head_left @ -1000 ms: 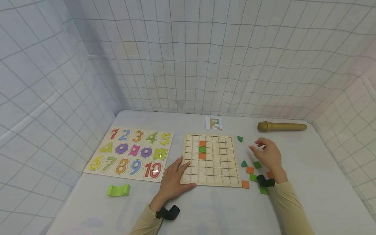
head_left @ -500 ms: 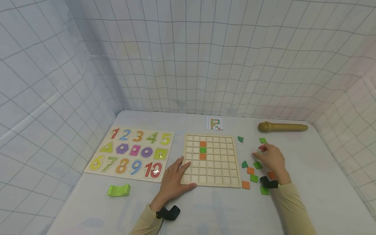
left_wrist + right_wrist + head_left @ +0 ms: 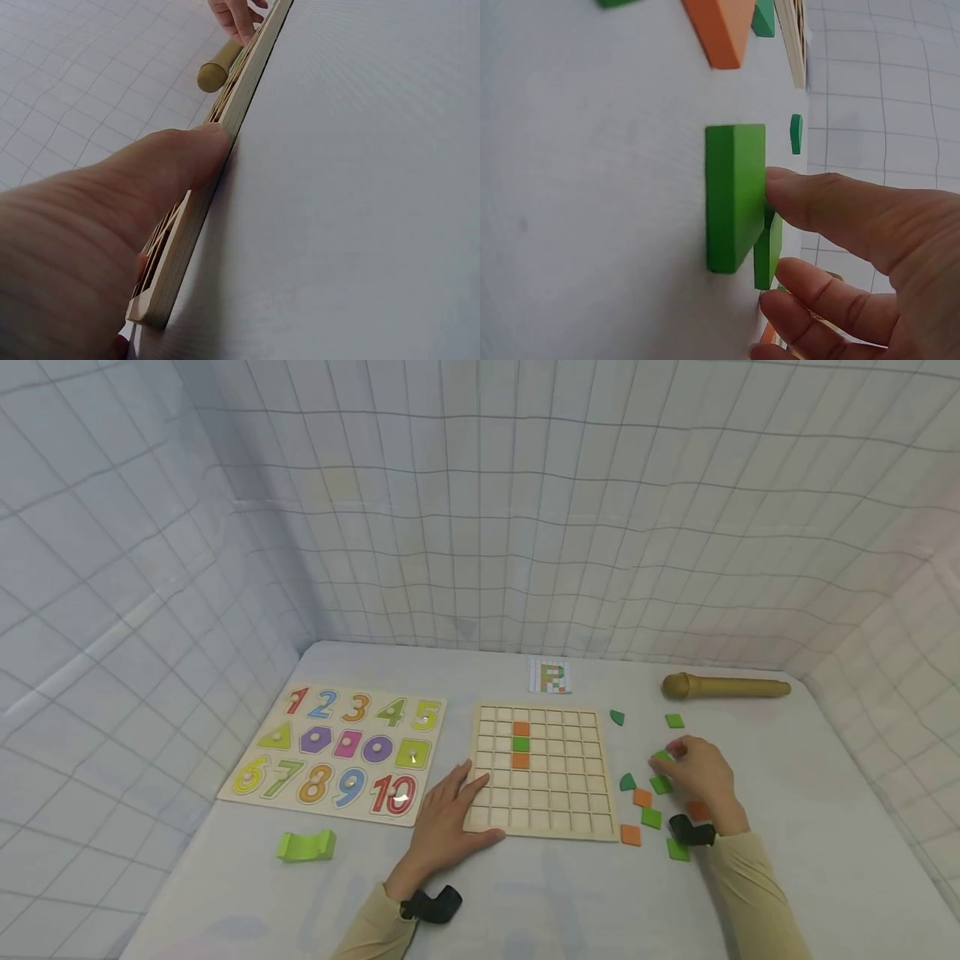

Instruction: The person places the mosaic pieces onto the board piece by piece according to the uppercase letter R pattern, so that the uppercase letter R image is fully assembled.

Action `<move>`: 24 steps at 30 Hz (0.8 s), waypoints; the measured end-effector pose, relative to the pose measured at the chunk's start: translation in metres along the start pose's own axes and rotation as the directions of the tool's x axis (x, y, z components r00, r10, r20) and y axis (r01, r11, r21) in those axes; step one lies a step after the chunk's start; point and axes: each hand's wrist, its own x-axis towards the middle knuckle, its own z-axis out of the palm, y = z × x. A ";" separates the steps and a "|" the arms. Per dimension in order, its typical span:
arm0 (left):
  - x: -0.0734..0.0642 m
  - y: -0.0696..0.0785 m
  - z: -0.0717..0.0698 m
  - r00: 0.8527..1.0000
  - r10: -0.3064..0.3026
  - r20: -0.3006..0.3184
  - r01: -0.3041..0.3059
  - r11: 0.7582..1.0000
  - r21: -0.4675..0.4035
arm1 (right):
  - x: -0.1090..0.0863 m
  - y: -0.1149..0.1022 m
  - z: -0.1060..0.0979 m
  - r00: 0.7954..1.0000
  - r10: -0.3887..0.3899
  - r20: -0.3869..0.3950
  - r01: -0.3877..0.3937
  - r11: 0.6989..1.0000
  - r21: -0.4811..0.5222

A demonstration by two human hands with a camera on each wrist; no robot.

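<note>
My left hand (image 3: 444,825) rests at the near left corner of a wooden grid board (image 3: 551,835), with its thumb (image 3: 196,154) along the front edge and its fingers on the left side. Two orange square tiles and a green one (image 3: 521,744) between them form a column in the board. To the right of the board, my right hand (image 3: 701,774) has its thumb and fingertips around the edges of a green square tile (image 3: 662,757) on the table. Another green tile (image 3: 739,199) lies close by its thumb in the right wrist view.
Loose orange (image 3: 631,835), green and dark green pieces lie right of the board. A number puzzle (image 3: 345,744) and a light green block (image 3: 307,846) are on the left. Behind the board are a pattern card (image 3: 550,676) and a yellow-brown toy microphone (image 3: 726,687).
My right hand has moved down and slightly right, away from the farther green tile, and its fingertips have come down around a nearer one. The left hand stays in place.
</note>
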 end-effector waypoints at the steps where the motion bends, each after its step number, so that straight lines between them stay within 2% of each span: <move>1: 0.000 0.000 0.000 1.000 -0.001 0.004 0.001 1.000 0.001 | 0.000 0.001 0.000 1.000 0.000 0.002 0.000 1.000 -0.001; 9: 0.000 0.000 0.001 1.000 -0.006 0.009 0.006 1.000 0.014 | 0.003 0.000 -0.001 0.999 0.008 0.031 -0.008 1.000 -0.001; 15: 0.000 0.001 -0.001 1.000 -0.019 0.025 0.019 1.000 0.008 | 0.004 -0.003 -0.001 0.998 0.007 0.062 -0.010 0.999 0.054; 20: 0.000 0.001 0.000 1.000 -0.018 0.022 0.018 1.000 0.010 | 0.003 -0.003 0.001 0.999 -0.010 0.041 0.007 0.996 0.091; 24: 0.000 0.001 0.000 1.000 -0.015 0.025 0.015 1.000 0.009 | 0.001 -0.002 0.001 0.999 -0.032 -0.009 0.033 0.992 0.119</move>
